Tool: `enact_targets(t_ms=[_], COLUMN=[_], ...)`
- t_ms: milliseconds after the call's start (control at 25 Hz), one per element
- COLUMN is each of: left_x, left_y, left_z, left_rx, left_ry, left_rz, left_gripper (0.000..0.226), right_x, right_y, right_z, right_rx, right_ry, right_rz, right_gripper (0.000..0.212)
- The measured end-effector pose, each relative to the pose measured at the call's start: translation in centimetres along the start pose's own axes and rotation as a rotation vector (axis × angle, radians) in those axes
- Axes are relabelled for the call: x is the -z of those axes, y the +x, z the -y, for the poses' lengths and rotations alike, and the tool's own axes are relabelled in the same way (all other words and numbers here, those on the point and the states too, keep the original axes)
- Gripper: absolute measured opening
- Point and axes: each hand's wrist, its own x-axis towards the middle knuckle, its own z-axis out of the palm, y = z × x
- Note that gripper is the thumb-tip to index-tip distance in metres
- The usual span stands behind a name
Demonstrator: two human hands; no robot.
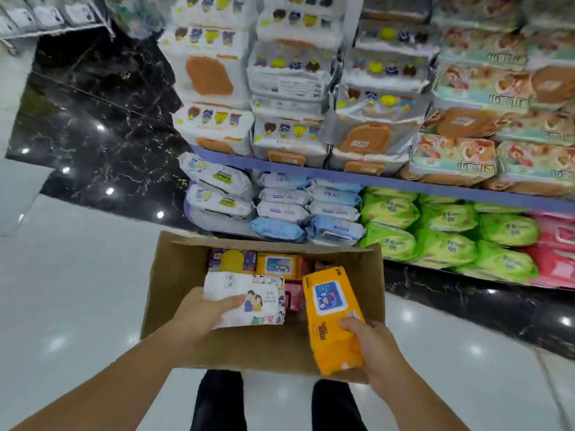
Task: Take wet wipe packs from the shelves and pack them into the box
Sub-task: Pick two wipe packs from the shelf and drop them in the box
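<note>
An open cardboard box (174, 275) stands on the floor before the shelves. My left hand (205, 312) grips a white wet wipe pack (264, 287) printed with cartoon figures, held flat over the box's left half. My right hand (370, 346) grips the near end of an orange wet wipe pack (329, 309) with a blue label, tilted over the box's right side. Inside the box lie a purple and yellow pack (231, 259), another orange pack (278, 265) and a pink pack (294, 298), partly hidden by the held ones.
Shelves (404, 183) behind the box are stacked with packs: white ones with orange lids above, blue (280, 228), green (448, 247) and pink (557, 244) ones below. Glossy white floor (77, 290) spreads left and right; black marble tiles (93, 119) lie beyond. My dark trouser legs (217, 399) stand at the box's near edge.
</note>
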Motion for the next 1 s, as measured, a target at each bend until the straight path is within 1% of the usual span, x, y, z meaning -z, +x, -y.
enact_targets(t_ms=[40,120,200,280,360,440,560,640,680,760,800,840,920,1000], left_x=[-0.4,-1.7,-3.5,-5.4,-7.2,-8.8,-10.3,-11.2,-12.1,-14.2,-15.2,-16.1,-17.1,-17.3], left_y=[2.4,7.7,12.3,16.1,19.8,23.0,26.5,27.3,27.4,27.6,27.5,27.3,27.2,27.1], left_z=[0.2,1.5,3.0,4.8,7.3,9.2,12.1,13.9,14.6,15.2,14.9,14.2,13.1,12.9], left_rx=[-0.013,-0.021,-0.007,0.051,0.122,0.153,0.164,0.16,0.168,0.276,0.344,0.398,0.447,0.44], left_ry=[0.033,0.099,0.111,0.086,0.043,0.014,-0.001,-0.061,-0.116,-0.31,-0.443,-0.548,-0.666,-0.626], left_rz=[0.019,0.099,0.159,0.136,0.148,0.166,0.195,0.136,0.061,-0.188,-0.277,-0.299,-0.262,-0.217], left_gripper=[0.027,0.025,0.033,0.042,0.049,0.047,0.045,0.041,0.04,0.041,0.041,0.04,0.037,0.035], right_x=[-1.0,-2.6,-3.5,-4.1,-4.8,-5.2,-5.3,-5.3,-5.4,-6.0,-6.4,-6.8,-7.7,-7.9], right_y=[2.3,6.7,11.3,15.6,20.6,25.3,31.6,34.4,35.9,38.0,38.7,39.1,39.0,38.6], right_z=[-0.2,-0.6,-1.1,-1.7,-2.9,-4.0,-6.5,-8.2,-9.1,-10.3,-10.6,-10.7,-10.4,-10.1], right_rx=[-0.019,-0.058,-0.096,-0.12,-0.126,-0.109,-0.086,-0.077,-0.08,-0.111,-0.131,-0.144,-0.146,-0.13], right_ry=[0.029,0.074,0.122,0.144,0.123,0.116,0.131,0.176,0.181,0.134,0.121,0.132,0.128,-0.036], right_rz=[-0.04,-0.089,-0.121,-0.157,-0.161,-0.157,-0.13,-0.131,-0.163,-0.279,-0.336,-0.37,-0.403,-0.403], right_gripper=[0.048,0.045,0.047,0.059,0.069,0.068,0.06,0.053,0.051,0.045,0.041,0.038,0.034,0.032])
